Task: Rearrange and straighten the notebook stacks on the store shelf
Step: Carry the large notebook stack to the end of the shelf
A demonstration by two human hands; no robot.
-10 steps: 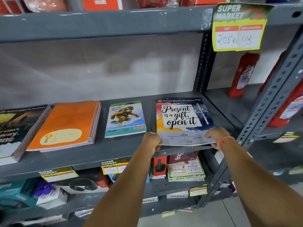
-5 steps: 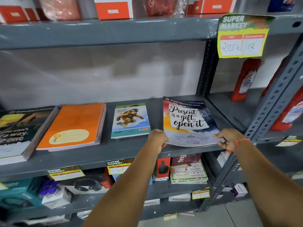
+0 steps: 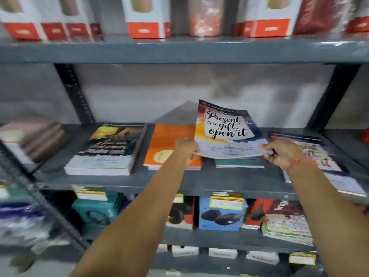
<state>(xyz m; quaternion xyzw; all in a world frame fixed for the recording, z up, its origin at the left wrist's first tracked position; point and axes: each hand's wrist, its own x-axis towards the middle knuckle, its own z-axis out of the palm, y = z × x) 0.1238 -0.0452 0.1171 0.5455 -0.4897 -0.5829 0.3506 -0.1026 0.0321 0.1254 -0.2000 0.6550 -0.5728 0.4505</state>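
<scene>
A "Present is a gift, open it" notebook is lifted off the grey shelf, its far edge tilted up. My left hand grips its near left corner and my right hand grips its near right corner. Under it lies a small teal-edged notebook. To the left sit an orange notebook stack and a thick dark-covered stack. A further stack with the same kind of cover lies at the right, behind my right wrist.
Brownish books lie at the far left past a dark upright post. Red and white boxes line the shelf above. Boxed headphones and earbuds fill the shelf below, with price tags on its front edge.
The notebook has been lifted off its stack and carried left, above the small teal notebook. The view has swung left, bringing the dark and brown stacks into sight.
</scene>
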